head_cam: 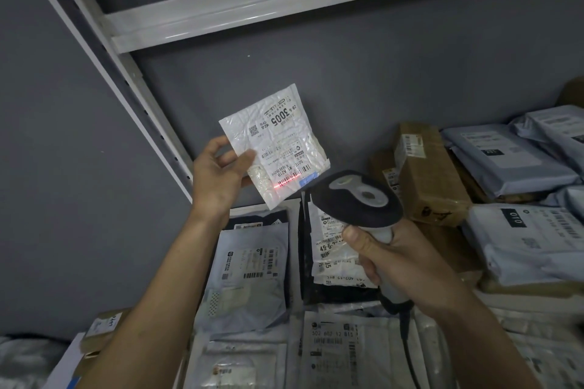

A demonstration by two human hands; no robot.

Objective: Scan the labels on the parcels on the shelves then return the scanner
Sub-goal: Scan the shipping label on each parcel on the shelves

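My left hand (218, 174) pinches the lower left edge of a small white padded parcel (278, 139) and holds it up in front of the grey wall. Its label faces me, printed with "3005" and several barcodes. A red scan line lies across the barcode near the parcel's bottom edge. My right hand (392, 253) grips the handle of a grey and black barcode scanner (357, 199), whose head points at that barcode from just to the right. The scanner's cable hangs down below my right hand.
Several parcels lie on the shelf (294, 230) below: a grey mailer (249, 265), a black bag with white labels (331, 249), a brown cardboard box (423, 167), and stacked grey mailers (512, 158) at right. A white shelf beam (284, 3) and slanted upright (126, 79) frame the bay.
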